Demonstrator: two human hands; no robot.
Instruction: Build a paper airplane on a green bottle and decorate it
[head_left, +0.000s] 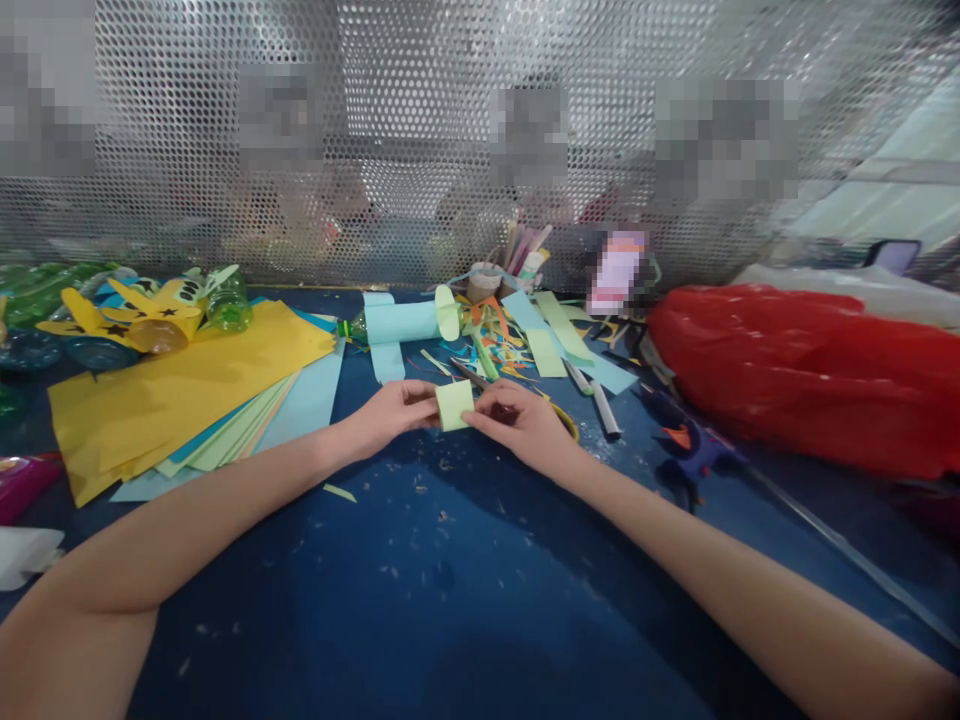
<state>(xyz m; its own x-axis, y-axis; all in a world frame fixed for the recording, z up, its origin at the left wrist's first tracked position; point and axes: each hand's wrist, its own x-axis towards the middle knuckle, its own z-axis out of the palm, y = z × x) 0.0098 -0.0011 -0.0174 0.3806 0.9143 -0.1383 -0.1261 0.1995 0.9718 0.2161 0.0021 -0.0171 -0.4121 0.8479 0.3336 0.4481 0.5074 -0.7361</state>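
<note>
A small pale green piece of paper (454, 405), roughly square, is held up over the blue table between both hands. My left hand (394, 412) pinches its left edge. At its lower right edge, the thumb and fingers of my right hand (525, 425) are closed on it. Scissors (471, 375) lie partly hidden behind the paper, and a yellow ring-shaped thing (566, 422) shows behind my right hand. Just beyond my hands lies a green plastic bottle wrapped in light blue paper (405, 322), with paper strips attached like an airplane's wings and tail.
Yellow, green and blue paper sheets (202, 390) are stacked at left, near bottles with yellow cut-outs (150, 315). Colored scraps (502, 340), a marker (604, 408) and a glue gun (701, 450) lie right. A red plastic bag (810, 380) and perforated metal screen (420, 120) stand beyond.
</note>
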